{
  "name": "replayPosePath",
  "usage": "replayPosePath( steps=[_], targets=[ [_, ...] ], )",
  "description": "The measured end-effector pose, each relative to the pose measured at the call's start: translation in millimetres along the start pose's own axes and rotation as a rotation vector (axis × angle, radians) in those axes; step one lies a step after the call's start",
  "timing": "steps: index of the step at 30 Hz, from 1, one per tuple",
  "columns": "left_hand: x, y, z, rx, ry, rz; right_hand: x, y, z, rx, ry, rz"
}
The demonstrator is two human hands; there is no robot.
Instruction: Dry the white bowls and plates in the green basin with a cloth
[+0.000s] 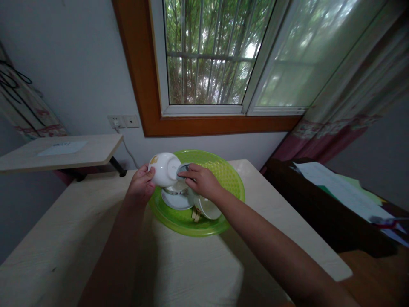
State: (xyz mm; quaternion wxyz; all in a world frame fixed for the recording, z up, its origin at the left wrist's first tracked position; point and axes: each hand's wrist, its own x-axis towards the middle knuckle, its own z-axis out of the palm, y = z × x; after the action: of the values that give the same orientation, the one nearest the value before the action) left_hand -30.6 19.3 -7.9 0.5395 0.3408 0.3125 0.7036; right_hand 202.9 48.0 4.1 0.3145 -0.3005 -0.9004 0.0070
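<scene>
My left hand [141, 184] grips a white bowl [164, 169] by its rim, with the thumb on the outside. The bowl is tipped on its side, its foot facing right. Against that foot my right hand [202, 180] presses a flat grey pad [183, 171], perhaps a sponge or folded cloth. Both hands are above a round green plastic basket [228, 172]. In the basket lie a white plate [177, 202], another bowl partly hidden behind the held one, a white cup or bowl [209, 208] on its side, and small wooden pieces [195, 214].
The basket stands on a pale wooden table [191, 264] below a window [207, 55]. A raised shelf [92, 151] is on the left, near a wall socket [123, 122] with a cord. Papers [338, 187] lie on dark furniture at right.
</scene>
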Motion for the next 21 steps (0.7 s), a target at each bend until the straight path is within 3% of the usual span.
replayPosePath(
  steps=[21],
  targets=[
    [0.8,-0.6,-2.6,-0.017,-0.021,-0.026,-0.2,-0.4,0.3,0.008,0.028,-0.012]
  ],
)
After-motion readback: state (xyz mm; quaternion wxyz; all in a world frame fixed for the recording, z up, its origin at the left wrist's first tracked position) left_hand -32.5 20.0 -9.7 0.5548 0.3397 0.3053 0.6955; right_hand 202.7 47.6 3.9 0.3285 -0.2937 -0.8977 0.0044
